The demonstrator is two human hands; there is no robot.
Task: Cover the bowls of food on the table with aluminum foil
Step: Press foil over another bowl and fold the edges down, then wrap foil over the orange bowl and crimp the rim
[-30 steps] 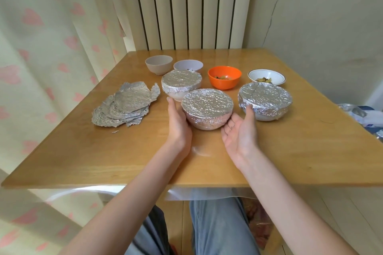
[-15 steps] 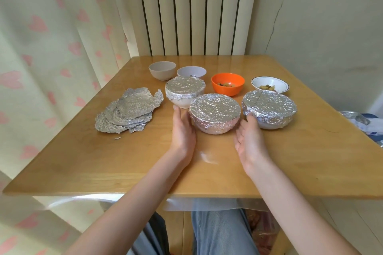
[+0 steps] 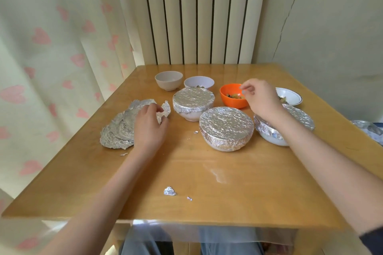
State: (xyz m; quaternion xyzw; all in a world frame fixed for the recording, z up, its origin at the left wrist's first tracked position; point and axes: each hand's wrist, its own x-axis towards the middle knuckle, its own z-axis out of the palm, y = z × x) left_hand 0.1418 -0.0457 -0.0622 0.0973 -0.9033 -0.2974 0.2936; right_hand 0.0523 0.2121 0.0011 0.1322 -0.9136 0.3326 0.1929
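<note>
Three bowls wear foil covers: one at the back (image 3: 193, 99), one in the middle (image 3: 226, 124) and one on the right (image 3: 302, 118), partly hidden by my right forearm. Uncovered stand a beige bowl (image 3: 169, 79), a white bowl (image 3: 199, 82), an orange bowl (image 3: 230, 97) with food and a blue-rimmed white bowl (image 3: 290, 95). My left hand (image 3: 150, 124) lies on the stack of foil sheets (image 3: 118, 130) and pinches the lifted corner of the top sheet. My right hand (image 3: 261, 99) hovers over the orange bowl's right rim, fingers loosely curled, holding nothing I can see.
Small foil scraps (image 3: 170, 191) lie on the wooden table (image 3: 228, 203) near its front edge and beside the middle bowl. A heart-print curtain (image 3: 51, 68) hangs left, a radiator (image 3: 196, 16) stands behind, a wall runs along the right. A crumpled bag (image 3: 369, 128) sits past the right edge.
Both hands left the sides of the middle covered bowl. My left hand went left onto the foil stack; my right hand reached back over the orange bowl.
</note>
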